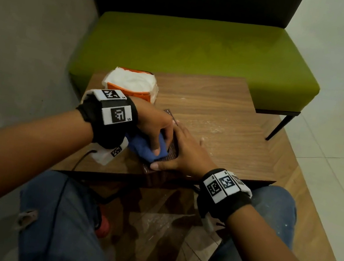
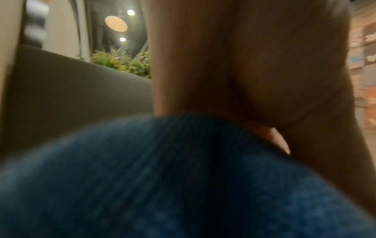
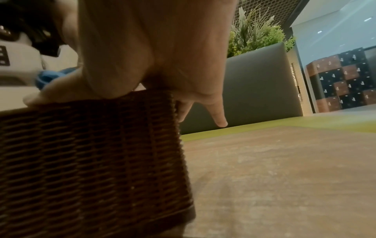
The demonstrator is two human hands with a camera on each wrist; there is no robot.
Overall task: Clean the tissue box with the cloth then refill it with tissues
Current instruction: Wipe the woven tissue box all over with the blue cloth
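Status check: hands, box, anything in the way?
Left hand grips blue cloth on wicker box. Right hand steadies box. Tissue pack behind, clear.

Item count, as visible. Hands: two, the left hand (image 1: 153, 124) and the right hand (image 1: 183, 153). Wrist bands with printed square markers: two, one per wrist. Cloth: one, blue cloth (image 1: 147, 146), under the left hand. Tissue box: one, dark woven tissue box (image 3: 91, 153), under both hands. Tissue pack: one, white tissues in an orange wrapper (image 1: 132, 84). Worktop: one, wood-grain worktop (image 1: 224, 126). Bench: one, green bench (image 1: 193, 44) with a dark backrest. Ceiling lights in the left wrist view: three. The plants behind the backrest are too blurred to count.
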